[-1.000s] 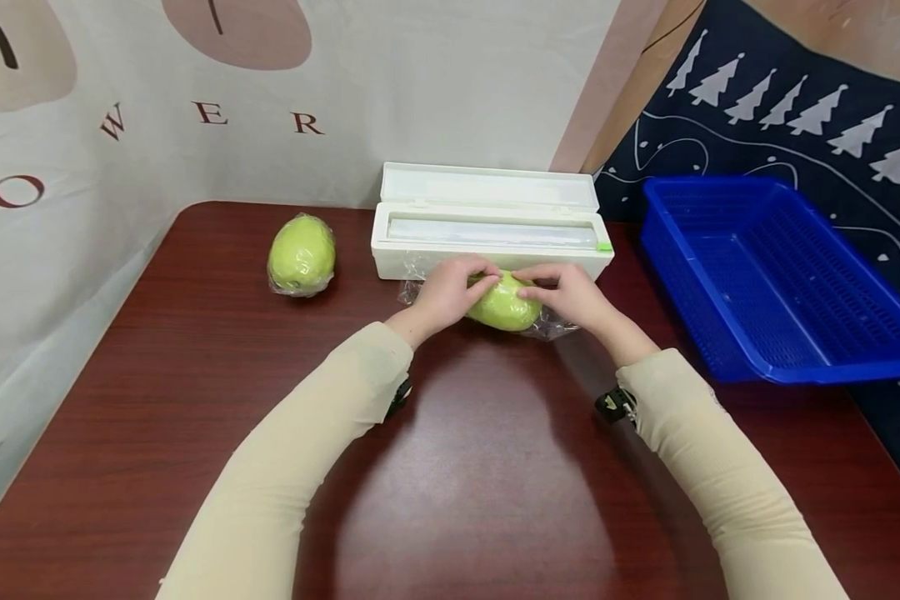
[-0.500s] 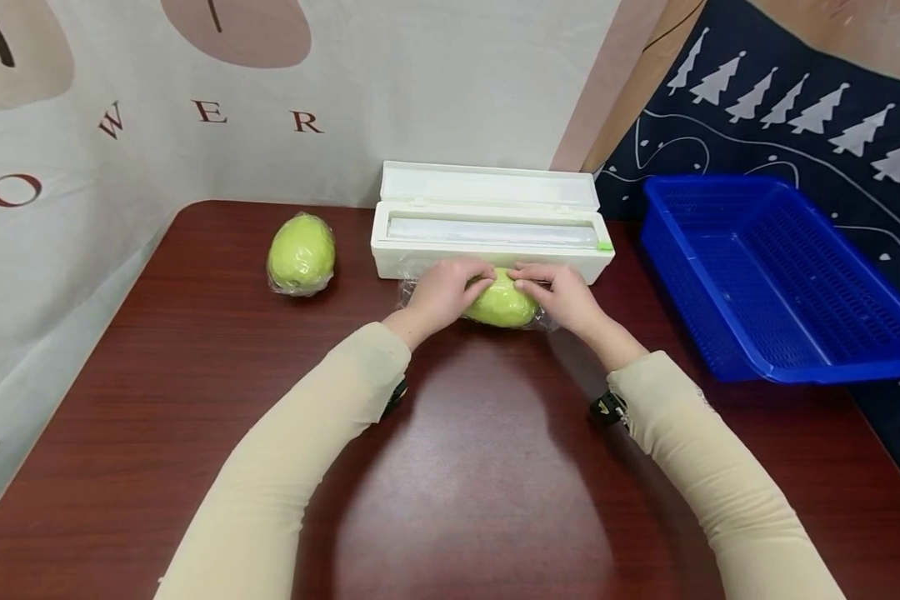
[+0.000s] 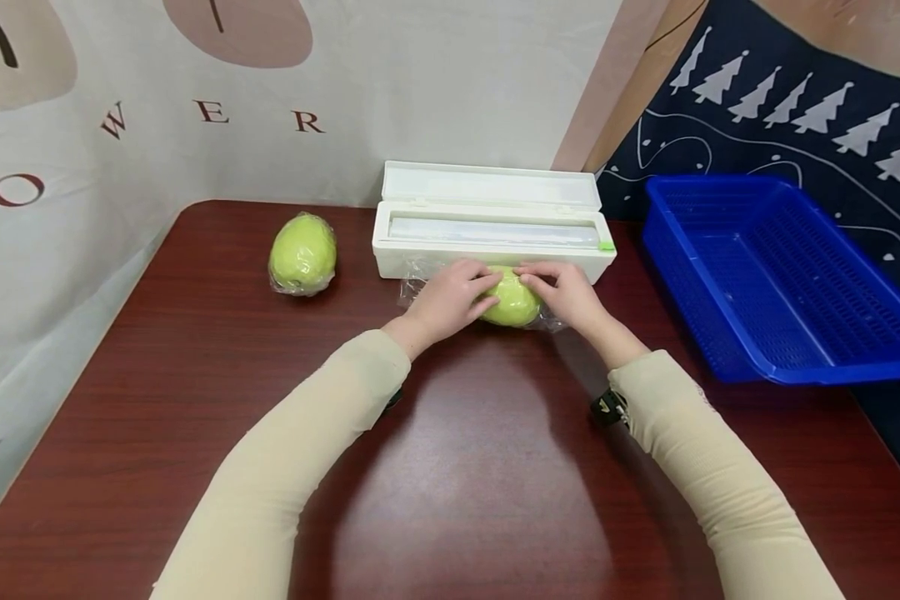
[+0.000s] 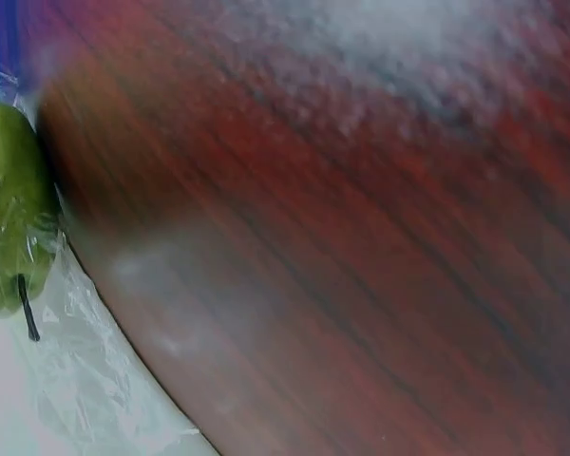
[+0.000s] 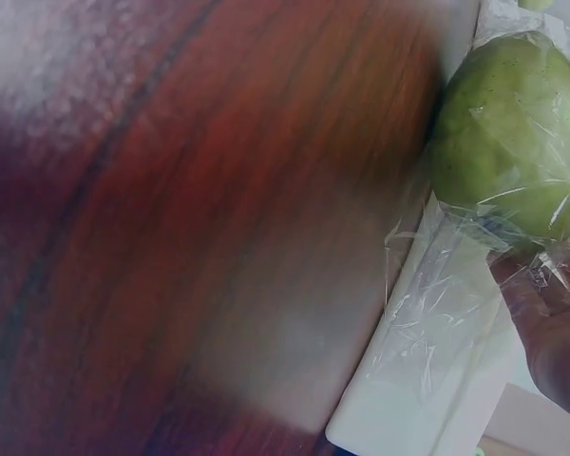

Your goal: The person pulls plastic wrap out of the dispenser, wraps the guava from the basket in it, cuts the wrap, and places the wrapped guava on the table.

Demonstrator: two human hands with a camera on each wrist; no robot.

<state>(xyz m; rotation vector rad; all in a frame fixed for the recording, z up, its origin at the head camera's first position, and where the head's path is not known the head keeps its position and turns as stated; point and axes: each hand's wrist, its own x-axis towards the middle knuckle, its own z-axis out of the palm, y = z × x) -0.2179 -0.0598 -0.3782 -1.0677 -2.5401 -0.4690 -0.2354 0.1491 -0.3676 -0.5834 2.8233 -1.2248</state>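
A green pear (image 3: 513,307) lies under clear plastic wrap (image 3: 414,287), just in front of the white wrap dispenser (image 3: 495,243). My left hand (image 3: 448,302) grips its left end, with thumb and fingers spread over the wrapped skin. From the other side my right hand (image 3: 570,298) pinches film at the pear's upper right. The left wrist view shows a dark stem (image 4: 28,309) at one end of the pear. Loose, crinkled film (image 5: 423,313) trails from the fruit over the dispenser in the right wrist view, beside the right hand's fingers.
Another wrapped green fruit (image 3: 303,254) sits at the table's back left. The dispenser's lid (image 3: 491,185) stands raised against the back curtain. A blue plastic basket (image 3: 701,292) is at the right, and the dark red wooden table (image 3: 465,475) spreads out in front.
My left thumb has come away from the left fingers and moved lower onto the pear. The right fingers have shifted slightly along the film. The pear stays in nearly the same spot.
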